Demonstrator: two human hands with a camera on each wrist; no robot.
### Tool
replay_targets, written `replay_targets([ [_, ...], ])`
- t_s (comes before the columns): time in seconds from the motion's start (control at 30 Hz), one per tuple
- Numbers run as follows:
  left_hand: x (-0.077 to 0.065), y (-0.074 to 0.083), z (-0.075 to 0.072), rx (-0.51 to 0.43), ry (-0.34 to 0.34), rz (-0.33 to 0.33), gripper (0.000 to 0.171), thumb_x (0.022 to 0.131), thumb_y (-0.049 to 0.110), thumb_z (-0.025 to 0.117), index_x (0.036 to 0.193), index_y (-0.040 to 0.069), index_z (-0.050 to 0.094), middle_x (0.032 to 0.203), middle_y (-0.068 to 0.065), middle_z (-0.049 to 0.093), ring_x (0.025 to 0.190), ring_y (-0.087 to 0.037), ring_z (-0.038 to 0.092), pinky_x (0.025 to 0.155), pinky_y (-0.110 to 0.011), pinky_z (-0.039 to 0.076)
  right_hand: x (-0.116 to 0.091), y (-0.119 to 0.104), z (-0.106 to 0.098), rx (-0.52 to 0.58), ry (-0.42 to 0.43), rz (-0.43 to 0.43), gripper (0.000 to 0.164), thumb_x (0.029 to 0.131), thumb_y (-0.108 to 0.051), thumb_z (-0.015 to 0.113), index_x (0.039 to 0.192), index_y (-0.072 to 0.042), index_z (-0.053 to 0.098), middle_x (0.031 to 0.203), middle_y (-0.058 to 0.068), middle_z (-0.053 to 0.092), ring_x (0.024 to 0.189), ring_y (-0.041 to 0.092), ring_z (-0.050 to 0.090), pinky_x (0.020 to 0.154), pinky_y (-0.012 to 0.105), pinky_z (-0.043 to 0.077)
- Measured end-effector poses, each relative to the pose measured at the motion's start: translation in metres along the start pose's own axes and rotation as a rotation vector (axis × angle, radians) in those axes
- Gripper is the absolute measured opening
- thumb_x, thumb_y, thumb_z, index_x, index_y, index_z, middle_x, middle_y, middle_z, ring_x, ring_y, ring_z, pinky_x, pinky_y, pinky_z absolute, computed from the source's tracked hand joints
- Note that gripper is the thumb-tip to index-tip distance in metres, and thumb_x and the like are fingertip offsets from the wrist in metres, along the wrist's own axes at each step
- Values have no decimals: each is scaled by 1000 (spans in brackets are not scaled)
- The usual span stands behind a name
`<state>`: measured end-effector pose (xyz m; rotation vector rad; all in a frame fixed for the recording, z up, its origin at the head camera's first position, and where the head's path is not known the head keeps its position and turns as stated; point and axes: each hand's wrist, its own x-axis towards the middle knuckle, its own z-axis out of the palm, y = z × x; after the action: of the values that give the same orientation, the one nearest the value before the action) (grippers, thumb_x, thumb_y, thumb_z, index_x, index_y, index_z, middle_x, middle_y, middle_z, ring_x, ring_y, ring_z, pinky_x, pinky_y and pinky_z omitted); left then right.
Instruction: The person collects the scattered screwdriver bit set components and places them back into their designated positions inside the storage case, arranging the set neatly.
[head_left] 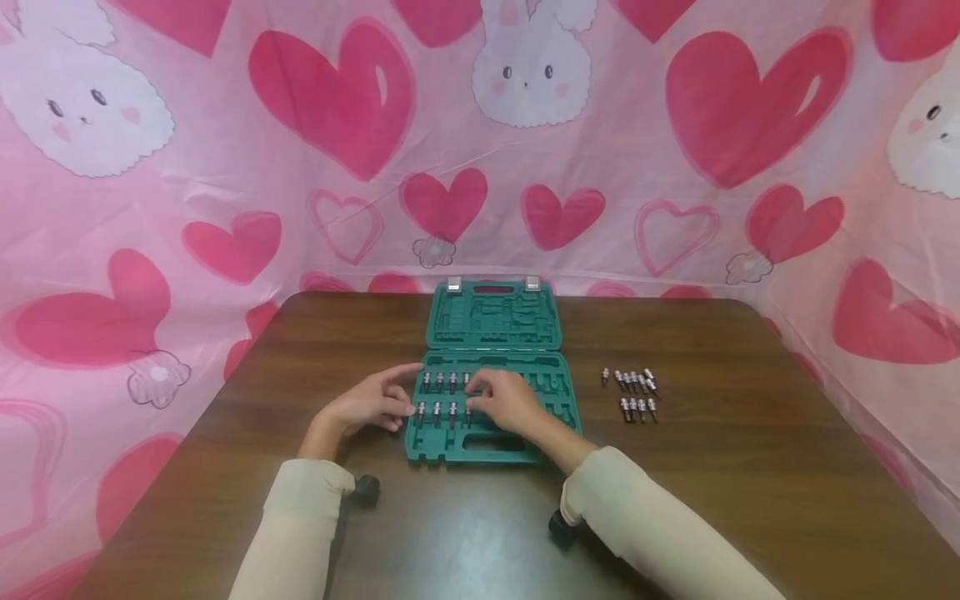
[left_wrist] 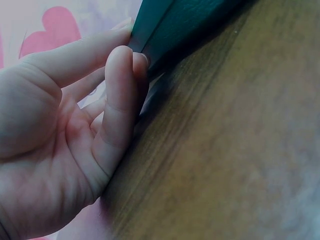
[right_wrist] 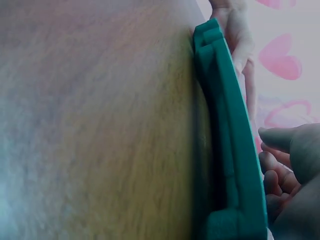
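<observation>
An open green plastic case (head_left: 517,444) lies on the table. Bit sockets (head_left: 452,411) with silver tops and dark tips sit in two rows in its lower half. At the case's left edge is my left hand (head_left: 367,404), index finger stretched toward the upper corner and thumb near the lower row. In the left wrist view its thumb and curled fingers meet the case edge (left_wrist: 155,25). My right hand (head_left: 508,402) reaches over the case, finger and thumb pinching a bit socket (head_left: 468,414) at the right end of the lower row. The right wrist view hides the fingertips' contact behind the rim.
Several loose bit sockets (head_left: 637,408) lie in two groups on the wooden table (head_left: 720,467), right of the case. The case lid (head_left: 493,321) is folded back behind, with two metal latches. A pink cloth (head_left: 480,150) with hearts and rabbits hangs around the table.
</observation>
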<state>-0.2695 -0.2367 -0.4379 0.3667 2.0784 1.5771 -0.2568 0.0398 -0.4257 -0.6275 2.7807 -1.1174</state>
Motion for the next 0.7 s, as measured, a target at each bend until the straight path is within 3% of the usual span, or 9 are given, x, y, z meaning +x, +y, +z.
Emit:
replay_targets([
  [0.2,0,-2,0,1,5,7,74,90,9,69,152,17,30,92,-18,64,69,-23,62,66,-34,58,-4,4,-5,71,30,-35,12,89,-17,73,99,-12,70,65,0,55,57,16,51,51,30,42],
  [0.7,1,-2,0,5,5,1,74,90,9,70,152,17,30,94,-19,64,72,-25,63,66,-35,58,-14,26,-39,46,108,-66,14,89,-16,72,101,-8,70,62,-1,53,52,16,49,51,32,42],
])
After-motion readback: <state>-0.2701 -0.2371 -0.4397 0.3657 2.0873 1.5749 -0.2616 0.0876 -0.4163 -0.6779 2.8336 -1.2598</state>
